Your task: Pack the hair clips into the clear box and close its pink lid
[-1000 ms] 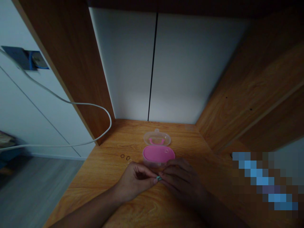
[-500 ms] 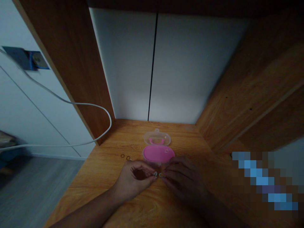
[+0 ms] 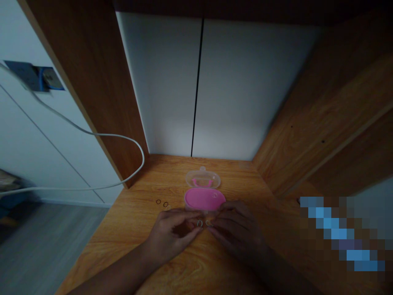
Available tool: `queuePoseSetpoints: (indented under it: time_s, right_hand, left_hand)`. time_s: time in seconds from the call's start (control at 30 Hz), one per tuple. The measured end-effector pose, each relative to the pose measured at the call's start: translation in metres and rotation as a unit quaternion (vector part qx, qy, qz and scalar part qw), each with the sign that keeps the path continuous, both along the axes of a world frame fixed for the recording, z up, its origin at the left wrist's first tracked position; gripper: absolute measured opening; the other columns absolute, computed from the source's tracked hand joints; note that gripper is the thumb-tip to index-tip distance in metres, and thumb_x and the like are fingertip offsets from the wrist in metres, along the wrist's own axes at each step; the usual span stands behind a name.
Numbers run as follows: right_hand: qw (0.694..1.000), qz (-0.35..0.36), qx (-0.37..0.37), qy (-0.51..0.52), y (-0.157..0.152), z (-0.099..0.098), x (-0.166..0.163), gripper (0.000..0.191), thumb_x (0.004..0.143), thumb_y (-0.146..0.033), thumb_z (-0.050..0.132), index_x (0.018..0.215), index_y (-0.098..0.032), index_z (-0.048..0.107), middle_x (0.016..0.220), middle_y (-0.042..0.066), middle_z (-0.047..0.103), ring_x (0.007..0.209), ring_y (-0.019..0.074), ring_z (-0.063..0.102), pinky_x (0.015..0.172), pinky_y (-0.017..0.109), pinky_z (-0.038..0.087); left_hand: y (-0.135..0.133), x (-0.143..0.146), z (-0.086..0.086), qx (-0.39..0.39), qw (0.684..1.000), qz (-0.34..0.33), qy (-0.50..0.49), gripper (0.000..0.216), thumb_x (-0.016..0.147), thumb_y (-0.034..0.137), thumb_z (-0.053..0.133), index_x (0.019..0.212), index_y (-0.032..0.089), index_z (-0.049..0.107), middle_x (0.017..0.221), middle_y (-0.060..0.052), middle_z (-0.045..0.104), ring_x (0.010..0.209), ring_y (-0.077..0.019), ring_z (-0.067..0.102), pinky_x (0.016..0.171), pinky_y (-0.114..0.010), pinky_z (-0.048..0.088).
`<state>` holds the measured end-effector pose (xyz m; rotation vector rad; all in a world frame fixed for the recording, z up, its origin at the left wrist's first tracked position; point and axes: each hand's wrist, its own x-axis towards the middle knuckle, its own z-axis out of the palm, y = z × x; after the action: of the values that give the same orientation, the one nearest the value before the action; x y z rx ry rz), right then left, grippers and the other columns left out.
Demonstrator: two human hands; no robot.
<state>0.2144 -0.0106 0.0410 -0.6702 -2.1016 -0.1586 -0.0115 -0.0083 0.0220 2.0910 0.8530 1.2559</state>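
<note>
The wood-grained table (image 3: pixel 123 233) carries a pink-topped box (image 3: pixel 202 199), its clear lid (image 3: pixel 203 173) open on the far side. Left of the box lie two dark rings (image 3: pixel 158 201), close together but apart, and just beside them a pale ring (image 3: pixel 168 208), faint against the wood

In front of me, a smooth white back panel (image 3: pixel 166 82) with one narrow black seam (image 3: pixel 197 88) meets the orange-brown wood-grain bench (image 3: pixel 123 229). A flat brown wooden upright (image 3: pixel 89 73) stands left; a brown wood-grain side panel (image 3: pixel 322 102), right. Far left: plain white wall (image 3: pixel 37 155), grey streaked floor (image 3: pixel 61 237). Lighting: dim.
</note>
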Motion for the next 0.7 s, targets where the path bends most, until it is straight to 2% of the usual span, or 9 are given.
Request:
queuePoseSetpoints:
  time_s: [0.23, 0.37, 0.47, 0.53, 0.63, 0.7]
  right_hand:
    - [0.998, 0.022, -0.019, -0.051, -0.001, -0.001, 0.001, 0.024, 0.086, -0.013, 0.066, 0.108, -0.021, 0.066, 0.095, 0.004, 0.077, 0.09, 0.0183, 0.067, 0.08, 0.033, 0.055]
    - [0.997, 0.021, -0.025, -0.072, 0.0, -0.005, 0.001, 0.021, 0.086, -0.012, 0.065, 0.106, -0.019, 0.066, 0.097, 0.004, 0.076, 0.091, 0.0191, 0.066, 0.081, 0.034, 0.055]
    - [0.997, 0.023, -0.017, -0.072, 0.0, -0.005, 0.0, 0.017, 0.087, -0.013, 0.064, 0.102, -0.019, 0.067, 0.095, 0.005, 0.077, 0.089, 0.0192, 0.066, 0.08, 0.034, 0.055]
    - [0.997, 0.022, -0.013, -0.07, 0.0, -0.004, -0.001, 0.015, 0.087, -0.014, 0.064, 0.101, -0.019, 0.067, 0.093, 0.005, 0.077, 0.088, 0.0193, 0.066, 0.079, 0.034, 0.056]
    - [0.998, 0.015, -0.008, -0.058, 0.0, -0.002, -0.001, 0.016, 0.087, -0.015, 0.066, 0.102, -0.02, 0.067, 0.093, 0.005, 0.077, 0.088, 0.0191, 0.067, 0.078, 0.033, 0.056]
    - [0.999, 0.014, -0.008, -0.045, 0.0, -0.001, 0.0, 0.018, 0.086, -0.014, 0.067, 0.104, -0.021, 0.067, 0.094, 0.004, 0.077, 0.088, 0.0182, 0.067, 0.078, 0.033, 0.056]
  left_hand:
    - [0.0, 0.001, -0.004, 0.028, 0.999, -0.021, 0.035, 0.046, 0.084, 0.013, 0.069, 0.128, 0.025, 0.063, 0.111, -0.007, 0.076, 0.09, -0.0177, 0.075, 0.083, -0.029, 0.06]
    - [-0.001, 0.002, -0.004, 0.016, 0.999, -0.03, 0.027, 0.05, 0.083, 0.011, 0.069, 0.13, 0.026, 0.061, 0.11, -0.005, 0.077, 0.091, -0.016, 0.074, 0.085, -0.026, 0.059]
    - [-0.002, 0.003, -0.004, -0.037, 0.998, -0.047, 0.007, 0.046, 0.084, 0.011, 0.068, 0.128, 0.025, 0.063, 0.114, -0.006, 0.075, 0.095, -0.017, 0.074, 0.088, -0.028, 0.059]
    - [-0.002, 0.005, -0.004, -0.09, 0.994, -0.062, -0.022, 0.043, 0.084, 0.011, 0.067, 0.126, 0.023, 0.064, 0.113, -0.008, 0.076, 0.091, -0.0172, 0.075, 0.085, -0.029, 0.06]
    - [-0.001, 0.009, -0.008, -0.168, 0.979, -0.07, -0.091, 0.041, 0.082, 0.014, 0.07, 0.122, 0.021, 0.067, 0.099, -0.008, 0.079, 0.083, -0.0178, 0.076, 0.079, -0.029, 0.061]
    - [0.0, 0.01, -0.011, -0.233, 0.957, -0.081, -0.154, 0.041, 0.079, 0.017, 0.075, 0.119, 0.019, 0.068, 0.092, -0.007, 0.08, 0.084, -0.0189, 0.076, 0.081, -0.031, 0.061]
